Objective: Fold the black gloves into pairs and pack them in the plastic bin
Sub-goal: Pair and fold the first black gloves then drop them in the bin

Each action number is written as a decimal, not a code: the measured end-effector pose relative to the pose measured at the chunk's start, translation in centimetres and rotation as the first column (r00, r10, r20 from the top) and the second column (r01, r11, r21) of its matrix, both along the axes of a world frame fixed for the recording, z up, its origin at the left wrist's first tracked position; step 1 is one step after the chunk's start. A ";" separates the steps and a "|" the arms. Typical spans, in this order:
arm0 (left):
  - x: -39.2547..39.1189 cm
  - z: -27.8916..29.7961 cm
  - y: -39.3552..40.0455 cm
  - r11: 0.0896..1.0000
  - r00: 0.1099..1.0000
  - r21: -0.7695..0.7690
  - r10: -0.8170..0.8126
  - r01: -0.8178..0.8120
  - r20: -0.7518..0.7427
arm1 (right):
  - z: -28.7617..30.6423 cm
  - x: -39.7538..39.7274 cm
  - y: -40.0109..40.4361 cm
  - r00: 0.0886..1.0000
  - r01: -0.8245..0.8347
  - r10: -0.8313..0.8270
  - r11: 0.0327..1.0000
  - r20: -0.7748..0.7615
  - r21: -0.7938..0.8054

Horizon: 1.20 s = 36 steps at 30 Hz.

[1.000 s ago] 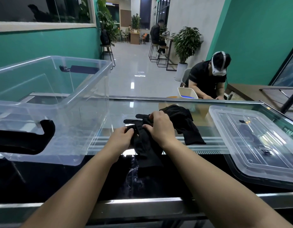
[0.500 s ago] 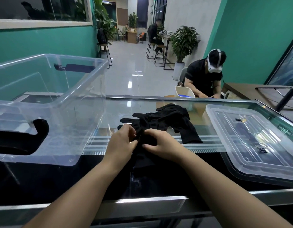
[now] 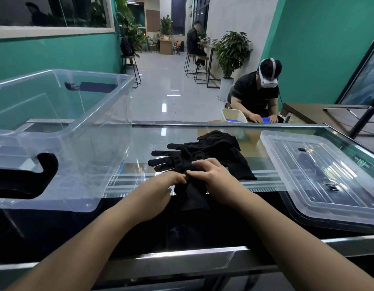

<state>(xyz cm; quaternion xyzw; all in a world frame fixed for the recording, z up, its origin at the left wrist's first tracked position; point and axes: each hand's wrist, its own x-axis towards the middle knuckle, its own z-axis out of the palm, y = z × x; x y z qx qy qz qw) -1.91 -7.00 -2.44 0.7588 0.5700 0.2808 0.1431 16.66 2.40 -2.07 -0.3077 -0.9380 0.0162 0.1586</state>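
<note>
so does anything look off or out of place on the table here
Nothing stands out. The clear bin sits upright on the left, its lid lies flat on the right, and both hands work the black gloves between them. Nothing spilled or damaged.

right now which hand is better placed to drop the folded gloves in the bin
Left. The plastic bin sits on the left hand side; the right hand would probably cross over. Both grip the gloves.

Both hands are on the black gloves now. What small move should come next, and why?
Probably fold the gloves over at their middle. The left hand and right hand both pinch the cuff end, while the glove fingers still lie spread flat on the glass table. The plastic bin waits open at the left.
</note>
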 end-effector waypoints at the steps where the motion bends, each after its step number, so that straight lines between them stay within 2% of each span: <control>1: -0.5 0.0 -0.2 0.999 0.997 -0.023 -0.044 0.043 -0.055 | 0.1 0.4 -0.1 1.000 -0.012 0.012 1.000 0.014 0.028; 3: -1.0 0.2 -0.7 0.992 0.988 -0.078 -0.112 0.104 -0.106 | 0.3 1.0 -0.5 0.998 -0.063 0.063 0.997 0.001 0.043; 5: -0.9 0.2 -0.8 0.987 0.984 -0.096 -0.137 0.126 -0.117 | 0.4 1.5 -0.8 0.992 -0.116 0.115 0.993 -0.041 -0.014; 8: -0.3 -0.2 -0.6 0.995 0.977 -0.017 -0.102 0.101 -0.185 | 0.7 2.2 -1.2 0.990 -0.124 0.107 0.973 -0.095 -0.196; 12: 0.5 -0.6 -0.4 0.994 0.973 0.091 -0.042 0.064 -0.227 | 0.8 3.0 -1.7 0.988 -0.117 0.080 0.945 -0.130 -0.307; 19: 0.8 -0.1 -0.7 0.996 0.988 0.084 -0.019 0.032 -0.156 | 0.5 3.1 -2.7 0.985 -0.137 0.095 0.937 -0.142 -0.321; 24: 1.1 0.1 -0.9 0.998 0.962 0.036 -0.047 0.059 -0.267 | 0.3 3.0 -3.1 0.970 -0.078 -0.005 0.941 -0.243 -0.329; 29: 1.1 -0.2 -0.4 0.984 0.992 0.176 0.028 -0.006 -0.123 | 0.4 2.6 -3.4 0.971 -0.025 -0.065 0.929 -0.231 -0.368; 36: 1.6 0.2 -0.4 0.989 0.996 0.116 0.089 -0.087 -0.012 | -0.1 2.2 -3.6 0.950 -0.014 -0.073 0.962 -0.303 -0.274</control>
